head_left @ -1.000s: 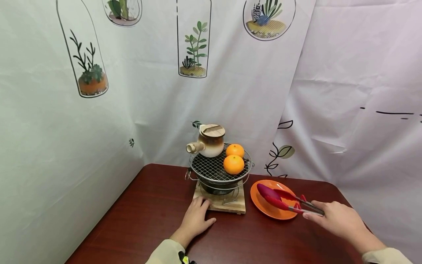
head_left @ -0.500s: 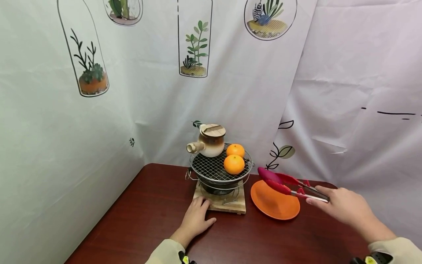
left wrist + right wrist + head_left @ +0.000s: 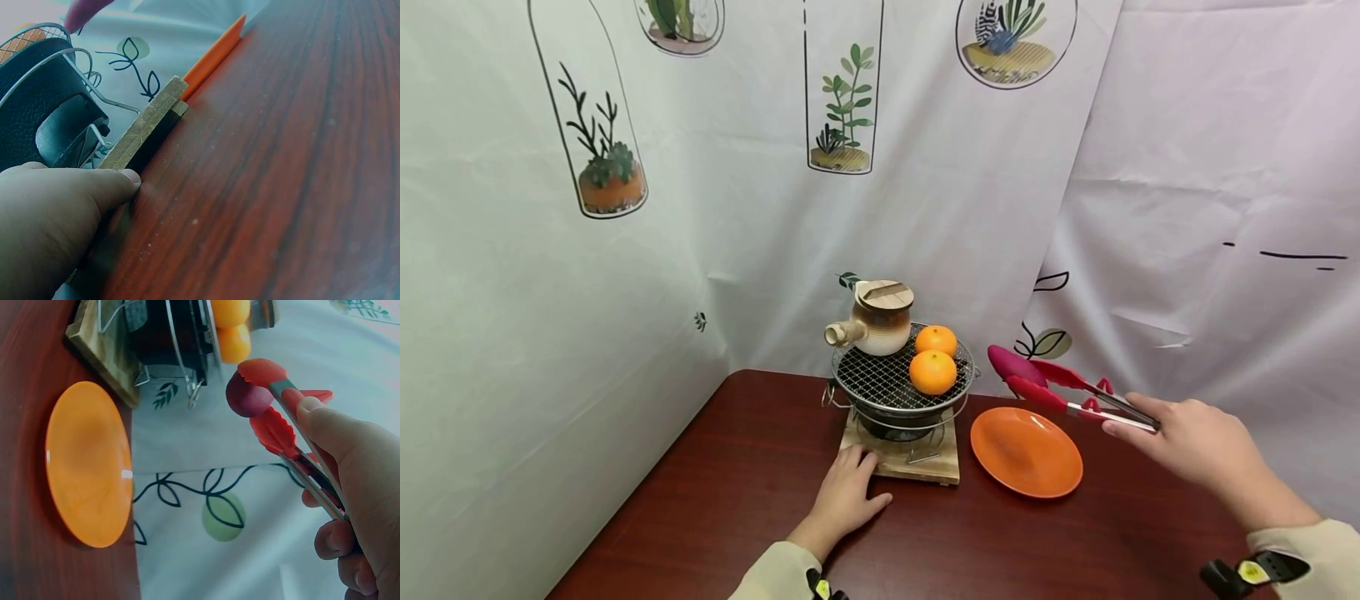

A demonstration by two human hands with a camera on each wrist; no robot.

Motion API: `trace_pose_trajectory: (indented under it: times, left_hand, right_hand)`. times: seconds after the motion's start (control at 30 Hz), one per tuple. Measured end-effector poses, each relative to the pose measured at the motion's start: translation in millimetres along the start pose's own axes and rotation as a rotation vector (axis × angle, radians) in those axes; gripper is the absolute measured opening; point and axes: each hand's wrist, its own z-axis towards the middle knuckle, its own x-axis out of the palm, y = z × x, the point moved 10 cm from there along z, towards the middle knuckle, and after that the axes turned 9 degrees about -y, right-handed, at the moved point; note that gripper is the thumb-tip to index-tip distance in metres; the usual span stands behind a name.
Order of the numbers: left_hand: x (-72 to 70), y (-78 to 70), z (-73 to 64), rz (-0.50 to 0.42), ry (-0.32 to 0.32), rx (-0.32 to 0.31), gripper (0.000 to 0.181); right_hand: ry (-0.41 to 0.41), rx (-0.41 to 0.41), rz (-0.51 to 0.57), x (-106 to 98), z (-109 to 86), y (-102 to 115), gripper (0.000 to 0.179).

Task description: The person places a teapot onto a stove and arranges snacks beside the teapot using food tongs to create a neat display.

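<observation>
My right hand (image 3: 1201,442) grips red-tipped metal tongs (image 3: 1086,407) in the air, above and to the right of the orange plate (image 3: 1027,452). Between the tong heads is a purple-red sweet potato (image 3: 1017,367), its tapered end pointing left. In the right wrist view the sweet potato (image 3: 247,397) shows end-on between the tong heads. My left hand (image 3: 844,498) rests at the front left edge of a wooden board (image 3: 917,465), fingertips on the board and thumb out on the table. The left wrist view shows the thumb (image 3: 115,186) beside the board's edge.
On the board stands a small round grill (image 3: 880,387) with a wire mesh top. A lidded clay pot (image 3: 882,327) with a side handle and two oranges (image 3: 932,372) sit on it. Printed cloth (image 3: 760,208) hangs behind the dark red table (image 3: 700,500).
The tongs and the sweet potato have risen from the orange plate, which now shows bare. My right hand has moved up and slightly right. My left hand has stayed in place.
</observation>
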Motion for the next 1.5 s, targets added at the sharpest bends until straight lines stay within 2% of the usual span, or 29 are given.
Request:
trace_pose_trajectory:
  times: [0.23, 0.73, 1.03, 1.27, 1.5]
  left_hand:
    - [-0.7, 0.9, -0.6, -0.006, -0.003, -0.001, 0.057]
    - [-1.2, 1.4, -1.2, -0.005, -0.009, -0.001, 0.057]
    - [-1.6, 1.2, -1.9, -0.010, -0.002, -0.007, 0.056]
    - [-3.6, -2.6, -0.3, -0.007, -0.021, 0.012, 0.055]
    - [-2.8, -2.5, 0.8, -0.003, -0.011, 0.010, 0.054]
  right_hand:
    - [-0.025, -0.009, 0.009, -14.2, 10.7, 8.9, 0.081]
    - [-0.063, -0.053, 0.006, -40.2, 35.8, 42.2, 0.074]
    - [-0.098, -0.096, 0.010, -45.9, 46.2, 71.5, 0.075]
    - [-0.133, -0.132, 0.034, -50.4, 52.0, 92.9, 0.071]
    - [-0.175, -0.178, 0.063, -51.7, 57.4, 113.3, 0.067]
